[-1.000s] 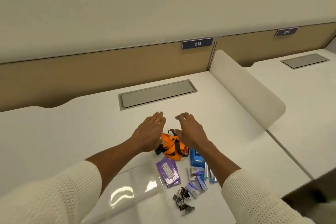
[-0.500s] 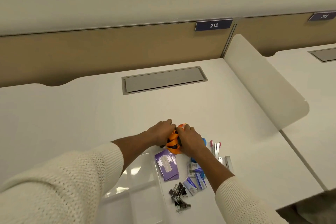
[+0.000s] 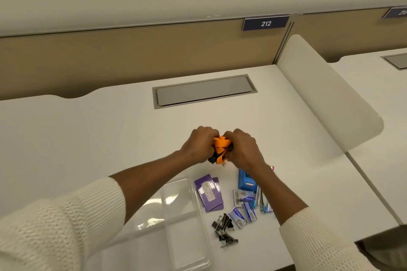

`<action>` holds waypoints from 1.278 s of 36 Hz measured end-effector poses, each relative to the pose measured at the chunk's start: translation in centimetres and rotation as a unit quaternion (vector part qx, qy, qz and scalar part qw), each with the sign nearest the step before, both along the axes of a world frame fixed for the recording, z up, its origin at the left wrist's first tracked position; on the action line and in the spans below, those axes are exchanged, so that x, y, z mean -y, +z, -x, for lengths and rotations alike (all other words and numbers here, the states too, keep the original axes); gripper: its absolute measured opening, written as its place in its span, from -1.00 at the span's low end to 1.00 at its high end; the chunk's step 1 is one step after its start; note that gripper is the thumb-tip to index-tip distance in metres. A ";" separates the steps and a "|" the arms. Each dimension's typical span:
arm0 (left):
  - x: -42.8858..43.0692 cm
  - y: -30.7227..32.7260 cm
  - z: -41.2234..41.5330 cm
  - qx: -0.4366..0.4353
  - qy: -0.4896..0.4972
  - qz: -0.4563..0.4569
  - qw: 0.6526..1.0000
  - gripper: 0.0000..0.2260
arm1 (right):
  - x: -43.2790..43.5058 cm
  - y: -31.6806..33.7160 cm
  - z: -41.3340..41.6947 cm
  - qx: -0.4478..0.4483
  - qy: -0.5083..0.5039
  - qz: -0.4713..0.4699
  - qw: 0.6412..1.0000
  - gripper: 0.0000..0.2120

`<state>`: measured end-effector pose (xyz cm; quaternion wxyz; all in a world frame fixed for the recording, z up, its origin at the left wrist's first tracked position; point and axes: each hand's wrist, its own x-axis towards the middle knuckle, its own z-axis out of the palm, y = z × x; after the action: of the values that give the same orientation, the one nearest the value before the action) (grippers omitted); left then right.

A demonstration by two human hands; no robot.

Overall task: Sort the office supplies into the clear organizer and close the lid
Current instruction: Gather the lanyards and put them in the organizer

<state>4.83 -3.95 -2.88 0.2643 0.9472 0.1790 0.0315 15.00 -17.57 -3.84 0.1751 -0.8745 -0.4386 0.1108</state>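
Note:
My left hand (image 3: 199, 146) and my right hand (image 3: 243, 149) both grip a bunched orange and black strap bundle (image 3: 220, 148), held just above the white desk (image 3: 88, 138). The clear organizer (image 3: 176, 215) lies near the front edge under my left forearm, its compartments holding nothing I can see. To its right lie purple card packs (image 3: 209, 194), a blue box (image 3: 246, 181), small staple boxes (image 3: 243, 213) and a heap of black binder clips (image 3: 223, 230). My right forearm hides part of the supplies.
A grey cable hatch (image 3: 203, 91) is set into the desk further back. A white curved divider (image 3: 326, 99) bounds the desk on the right, and a tan partition (image 3: 132, 57) with a "212" label stands behind.
My hands went from open above the bundle to closed around it. They lifted it slightly away from the other supplies, and the view tilted down and shifted.

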 end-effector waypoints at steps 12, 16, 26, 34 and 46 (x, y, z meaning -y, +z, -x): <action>-0.1 8.6 10.9 0.051 0.117 0.013 0.992 -0.77 | -1.7 8.6 8.6 -0.039 0.055 -0.064 0.996 -0.70; -0.6 8.3 14.0 0.020 0.151 0.029 0.988 -0.79 | -2.7 8.2 11.5 -0.089 0.062 -0.045 0.993 -0.71; 1.8 1.6 16.9 -0.031 0.192 0.080 0.978 -0.91 | -3.0 2.5 15.2 -0.115 0.073 0.111 0.985 -0.70; 1.5 0.9 17.9 -0.134 0.091 0.073 0.984 -0.75 | -1.8 3.3 15.5 -0.123 0.113 0.127 0.978 -0.29; 2.0 -1.2 19.8 -0.076 0.020 0.001 0.997 -0.81 | -0.4 0.3 17.4 -0.098 0.133 0.113 0.980 -0.82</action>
<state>-14.99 -5.97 -4.08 0.2500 0.9428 0.2175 -0.0359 -2.41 -17.14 -3.56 0.1010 -0.8071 -0.5166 0.2675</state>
